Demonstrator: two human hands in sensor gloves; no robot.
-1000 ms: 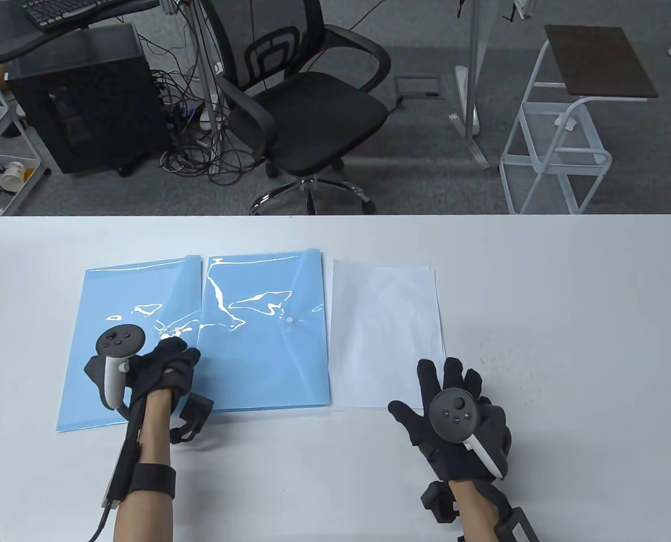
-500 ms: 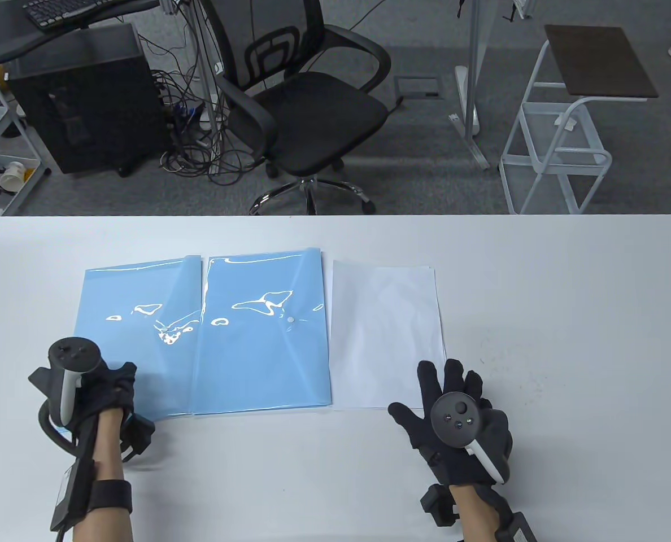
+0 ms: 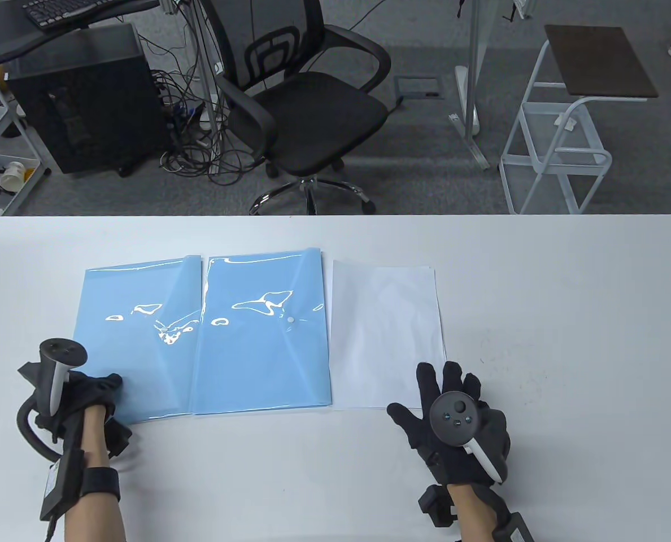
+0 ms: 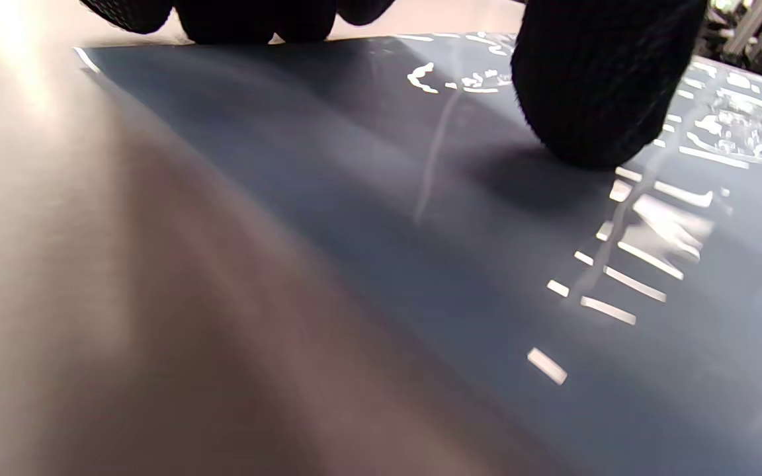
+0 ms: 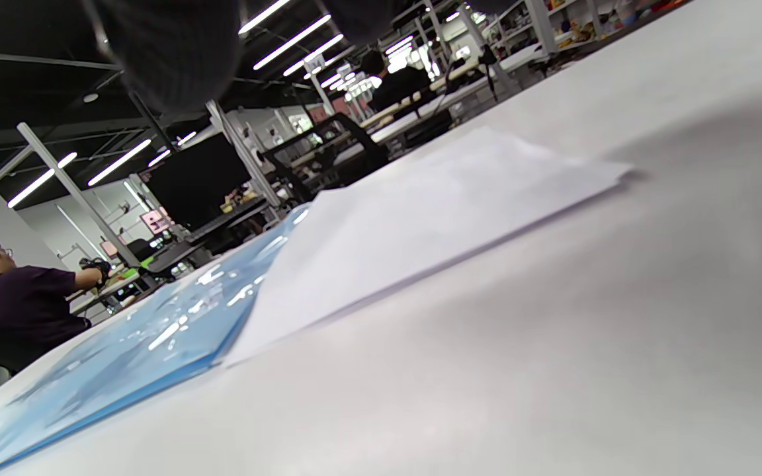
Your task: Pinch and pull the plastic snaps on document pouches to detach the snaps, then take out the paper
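Two blue document pouches lie flat side by side on the white table. My left hand (image 3: 95, 392) sits at the near left corner of the left pouch (image 3: 138, 339), fingers loosely curled. Its thumb (image 4: 592, 86) is just over the plastic and its fingertips (image 4: 242, 16) are at the pouch's edge, and the pouch is not lifted. The right pouch (image 3: 262, 350) shows a white snap (image 3: 290, 319) near its right edge. A white paper stack (image 3: 386, 327) lies just right of it. My right hand (image 3: 445, 395) rests flat with fingers spread, fingertips at the paper's near right corner.
The white table (image 3: 567, 316) stretches bare to the right of the paper. A black office chair (image 3: 307, 107) stands beyond the far edge, with a computer tower (image 3: 81, 96) at the left and a white side stand (image 3: 561, 130) at the right.
My left hand has slid left across the left pouch to its near left corner. The pouches' glossy surfaces have settled flatter. My right hand has stayed put.
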